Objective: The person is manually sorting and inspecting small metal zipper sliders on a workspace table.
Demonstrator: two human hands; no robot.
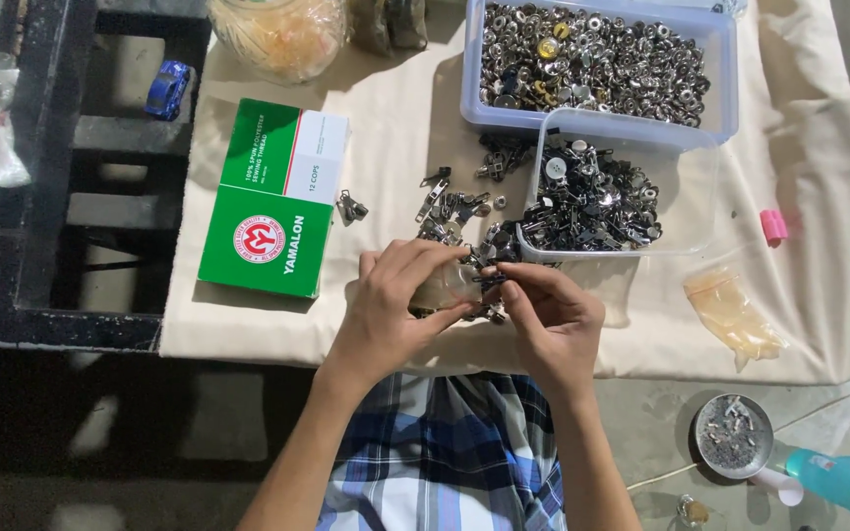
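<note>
Pinching a small clear plastic bag (442,291), the left hand (397,305) holds it at the near edge of the cream cloth (395,138), fingers curled round it. The right hand (550,317) meets it, thumb and forefinger closed on a dark metal zipper pull (489,278) right at the bag's mouth. Loose zipper pulls (450,208) lie scattered on the cloth just beyond the hands; a small clear tub (686,202) beside them holds a good heap more. Behind it, a larger tub (725,79) of silvery snap buttons. Green and white box (273,197) to the left, apart. Judgement: bagging is early, since the bag looks nearly empty and most pulls remain outside it.
</note>
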